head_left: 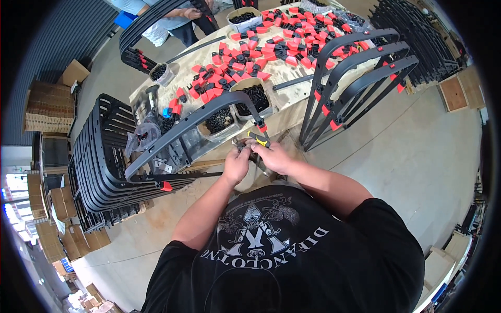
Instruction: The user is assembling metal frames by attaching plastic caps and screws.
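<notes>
Both of my hands meet in front of my body at the near edge of the workbench. My left hand (237, 165) is closed, its thumb and fingers pinching something small and dark that I cannot make out. Against it, my right hand (273, 157) is closed around a tool with a yellow-and-black handle (259, 139); its working end is hidden. A greyish metal part shows below and between the hands, partly covered by them. Just beyond, a curved black tube frame (195, 116) with red end pieces leans across the bench's near edge.
On the workbench (292, 86) lie many red-and-black plastic pieces (305, 44) and boxes of black fasteners (254, 97). Black frames (360, 65) stand at the right; more are stacked (99, 161) at the left. Another person (180, 15) stands across the bench. Cardboard (49, 107) is piled far left.
</notes>
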`<state>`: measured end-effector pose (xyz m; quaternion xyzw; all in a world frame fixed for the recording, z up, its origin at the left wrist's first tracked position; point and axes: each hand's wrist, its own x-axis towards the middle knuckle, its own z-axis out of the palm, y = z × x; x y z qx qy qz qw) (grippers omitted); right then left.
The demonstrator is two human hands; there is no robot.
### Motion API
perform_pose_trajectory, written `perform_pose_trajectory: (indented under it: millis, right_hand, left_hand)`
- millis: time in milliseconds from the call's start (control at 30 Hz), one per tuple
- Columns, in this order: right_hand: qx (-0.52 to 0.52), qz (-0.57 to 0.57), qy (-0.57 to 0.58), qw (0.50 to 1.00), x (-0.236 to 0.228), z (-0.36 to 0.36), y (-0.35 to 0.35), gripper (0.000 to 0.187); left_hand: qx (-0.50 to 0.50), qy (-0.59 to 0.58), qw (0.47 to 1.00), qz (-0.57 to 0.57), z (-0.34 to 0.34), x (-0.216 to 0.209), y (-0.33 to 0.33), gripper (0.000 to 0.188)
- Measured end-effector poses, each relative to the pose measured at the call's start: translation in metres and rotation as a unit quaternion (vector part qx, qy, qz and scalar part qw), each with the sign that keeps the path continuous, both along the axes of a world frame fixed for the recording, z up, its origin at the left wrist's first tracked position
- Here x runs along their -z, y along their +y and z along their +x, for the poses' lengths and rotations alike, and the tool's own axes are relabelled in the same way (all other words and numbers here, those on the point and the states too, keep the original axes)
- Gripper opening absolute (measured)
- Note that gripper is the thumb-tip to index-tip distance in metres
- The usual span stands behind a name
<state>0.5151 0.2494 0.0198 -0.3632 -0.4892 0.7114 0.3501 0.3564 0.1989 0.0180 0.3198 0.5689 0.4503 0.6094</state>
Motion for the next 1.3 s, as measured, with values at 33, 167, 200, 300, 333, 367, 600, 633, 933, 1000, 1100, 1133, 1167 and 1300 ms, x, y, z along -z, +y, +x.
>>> perform_pose_trajectory:
  millis: [33,167,200,300,333,367,600,633,933,1000,1100,1133,1167,1300]
  right_hand:
    - [-0.019,-0.02,-0.082,0.996,-0.007,0.007,0.006,0.035]
    - [-0.008,0.041,-0.272,0.961,-0.005,0.048,0.036,0.035]
    - [0.057,0.105,-0.3,0.947,-0.007,0.053,0.039,0.038]
    - [0.119,0.099,-0.275,0.949,-0.004,0.06,0.063,0.033]
    - [0.143,0.069,-0.227,0.961,-0.006,0.059,0.072,0.033]
    - [0.191,0.062,-0.21,0.957,0.0,0.054,0.079,0.029]
    - [0.165,-0.177,-0.023,0.97,0.007,0.045,0.104,0.029]
    - [0.166,-0.178,-0.023,0.97,0.01,0.043,0.104,0.029]
    - [0.154,-0.11,-0.17,0.967,0.022,0.026,0.115,0.047]
    - [0.208,-0.166,-0.151,0.952,0.032,0.027,0.119,0.049]
    - [0.171,-0.173,-0.159,0.957,0.036,0.028,0.113,0.049]
    - [0.17,-0.173,-0.159,0.957,0.035,0.028,0.113,0.049]
    - [0.161,-0.188,-0.145,0.958,0.034,0.028,0.113,0.048]
    - [0.11,-0.177,-0.138,0.968,0.026,0.03,0.117,0.048]
  left_hand:
    - [-0.019,0.072,0.997,0.016,-0.001,0.009,0.001,0.029]
    - [-0.037,0.12,0.989,-0.08,0.002,-0.007,0.01,0.029]
    - [-0.04,0.125,0.987,-0.097,0.003,-0.011,0.012,0.031]
    - [-0.066,0.066,0.992,-0.091,0.014,-0.02,0.024,0.029]
    - [-0.066,0.067,0.991,-0.092,0.016,-0.023,0.027,0.029]
    - [-0.065,0.057,0.992,-0.094,0.02,-0.025,0.032,0.029]
    - [-0.098,-0.023,0.987,-0.125,0.032,-0.028,0.059,0.027]
    - [-0.098,-0.027,0.986,-0.128,0.035,-0.03,0.062,0.026]
    - [-0.041,-0.047,0.989,-0.131,0.03,-0.062,0.073,0.026]
    - [-0.035,-0.053,0.987,-0.146,0.028,-0.061,0.077,0.024]
    - [-0.023,-0.069,0.986,-0.147,0.025,-0.061,0.078,0.022]
    - [-0.03,-0.085,0.985,-0.146,0.027,-0.066,0.077,0.022]
    - [-0.036,-0.101,0.984,-0.145,0.029,-0.069,0.077,0.021]
    - [-0.044,-0.129,0.979,-0.149,0.016,-0.064,0.075,0.022]
